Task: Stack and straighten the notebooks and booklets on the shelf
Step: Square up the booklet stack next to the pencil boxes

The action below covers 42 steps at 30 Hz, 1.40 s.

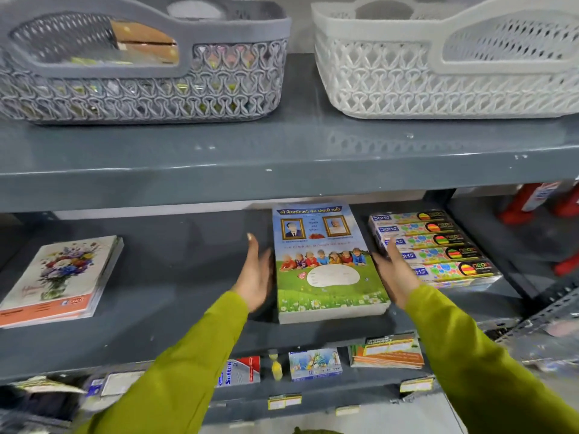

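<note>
A stack of booklets point(326, 264) with a blue and green cover showing children lies in the middle of the grey middle shelf point(175, 292). My left hand point(255, 277) is open, palm facing the stack's left edge, just beside it. On the right edge of the stack is my right hand point(393, 274), also open, fingers stretched forward. Neither hand grips anything. A second stack of notebooks point(59, 280) with a flower cover lies at the left of the same shelf, slightly fanned.
Boxes of neon pencils point(438, 245) lie right of the booklets, close to my right hand. A grey basket point(144, 67) and a white basket point(445, 67) stand on the upper shelf. The lower shelf holds small boxes point(315, 363) and booklets point(387, 352). Red items point(539, 198) sit far right.
</note>
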Each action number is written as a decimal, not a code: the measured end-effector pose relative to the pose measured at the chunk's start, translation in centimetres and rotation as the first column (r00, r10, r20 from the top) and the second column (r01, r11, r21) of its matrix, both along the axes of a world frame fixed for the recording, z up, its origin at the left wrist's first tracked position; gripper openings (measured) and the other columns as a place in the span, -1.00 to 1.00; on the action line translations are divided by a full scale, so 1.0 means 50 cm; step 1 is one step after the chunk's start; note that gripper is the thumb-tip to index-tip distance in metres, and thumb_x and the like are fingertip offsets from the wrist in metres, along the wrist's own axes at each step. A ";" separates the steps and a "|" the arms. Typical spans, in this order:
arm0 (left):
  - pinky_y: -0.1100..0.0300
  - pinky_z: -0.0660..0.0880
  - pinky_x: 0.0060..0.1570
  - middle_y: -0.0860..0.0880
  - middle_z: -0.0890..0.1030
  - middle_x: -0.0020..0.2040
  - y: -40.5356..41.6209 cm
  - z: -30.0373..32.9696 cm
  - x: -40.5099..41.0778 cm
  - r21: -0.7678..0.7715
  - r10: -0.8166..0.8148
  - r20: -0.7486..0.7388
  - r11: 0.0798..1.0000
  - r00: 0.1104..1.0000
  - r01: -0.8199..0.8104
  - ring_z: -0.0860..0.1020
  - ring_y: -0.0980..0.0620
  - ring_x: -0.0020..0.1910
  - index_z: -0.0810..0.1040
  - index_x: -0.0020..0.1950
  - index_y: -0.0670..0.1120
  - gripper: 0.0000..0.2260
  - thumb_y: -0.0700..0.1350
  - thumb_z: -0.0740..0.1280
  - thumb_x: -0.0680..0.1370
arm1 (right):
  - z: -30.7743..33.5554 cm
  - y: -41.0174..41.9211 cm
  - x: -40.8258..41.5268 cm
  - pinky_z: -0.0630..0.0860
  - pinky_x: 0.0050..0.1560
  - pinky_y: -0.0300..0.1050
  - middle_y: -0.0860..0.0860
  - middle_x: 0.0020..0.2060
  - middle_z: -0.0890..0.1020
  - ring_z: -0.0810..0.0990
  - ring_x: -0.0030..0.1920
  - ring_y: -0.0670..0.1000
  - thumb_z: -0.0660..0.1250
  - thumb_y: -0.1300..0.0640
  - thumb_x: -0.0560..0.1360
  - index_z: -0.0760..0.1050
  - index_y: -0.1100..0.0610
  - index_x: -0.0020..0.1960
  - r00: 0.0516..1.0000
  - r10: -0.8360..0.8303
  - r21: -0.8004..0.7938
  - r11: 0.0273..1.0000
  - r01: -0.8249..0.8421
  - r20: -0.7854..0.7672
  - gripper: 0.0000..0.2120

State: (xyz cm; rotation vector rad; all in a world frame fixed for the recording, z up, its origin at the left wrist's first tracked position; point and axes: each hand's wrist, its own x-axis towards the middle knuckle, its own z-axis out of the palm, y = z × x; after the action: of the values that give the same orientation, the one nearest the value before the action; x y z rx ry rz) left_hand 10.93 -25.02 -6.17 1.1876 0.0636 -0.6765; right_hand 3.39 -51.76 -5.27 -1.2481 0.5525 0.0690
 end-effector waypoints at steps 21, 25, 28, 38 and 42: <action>0.12 0.58 0.03 -0.07 0.67 0.01 0.019 -0.028 -0.186 0.855 -0.321 0.383 0.478 0.866 -0.201 0.64 -0.05 0.00 0.65 0.01 -0.13 -0.58 0.04 0.63 0.27 | -0.070 0.022 -0.133 0.64 0.03 0.12 0.05 -0.07 0.69 0.67 -0.05 0.10 0.67 0.21 0.04 0.47 0.03 0.11 0.977 0.032 -0.770 0.610 -0.188 -0.213 -0.29; 0.11 0.60 0.06 -0.08 0.71 0.04 0.013 -0.032 -0.183 0.851 -0.300 0.409 0.467 0.862 -0.241 0.66 -0.04 0.03 0.67 0.05 -0.13 -0.66 0.01 0.57 0.37 | -0.042 0.038 -0.141 0.62 0.09 0.05 0.07 -0.09 0.70 0.67 -0.08 0.11 0.65 0.19 0.13 0.52 0.10 0.14 0.984 -0.013 -0.842 0.519 -0.147 -0.180 -0.39; 0.15 0.56 0.05 -0.09 0.70 0.07 0.012 -0.029 -0.186 0.854 -0.301 0.420 0.452 0.856 -0.260 0.65 -0.05 0.06 0.66 0.08 -0.13 -0.67 0.01 0.55 0.41 | -0.031 0.043 -0.146 0.61 0.11 0.04 0.07 -0.07 0.71 0.67 -0.07 0.10 0.65 0.18 0.13 0.52 0.09 0.17 0.982 -0.016 -0.848 0.508 -0.154 -0.188 -0.36; 0.11 0.60 0.08 -0.11 0.70 0.09 0.009 -0.019 -0.178 0.872 -0.300 0.369 0.440 0.880 -0.215 0.66 -0.08 0.08 0.65 0.08 -0.16 -0.65 -0.02 0.57 0.39 | 0.002 0.048 -0.144 0.60 0.09 0.00 0.06 -0.09 0.72 0.65 -0.02 0.12 0.64 0.08 0.13 0.59 0.10 0.04 0.966 0.024 -0.870 0.430 -0.241 -0.256 -0.48; 0.10 0.60 0.02 -0.11 0.66 0.09 0.005 0.003 -0.158 0.907 -0.362 0.245 0.413 0.899 -0.081 0.64 -0.09 0.07 0.59 0.03 -0.17 -0.53 0.07 0.62 0.29 | 0.029 0.049 -0.127 0.55 0.08 -0.04 0.08 -0.07 0.68 0.61 0.00 0.12 0.64 0.04 0.13 0.56 0.16 0.03 0.926 0.094 -0.857 0.355 -0.374 -0.366 -0.46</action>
State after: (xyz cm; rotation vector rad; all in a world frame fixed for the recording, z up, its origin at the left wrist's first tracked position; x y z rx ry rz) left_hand 3.05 -24.74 -6.03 2.4438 -0.0445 -0.5062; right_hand -2.95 -49.31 -3.80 -2.4915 0.6473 0.1906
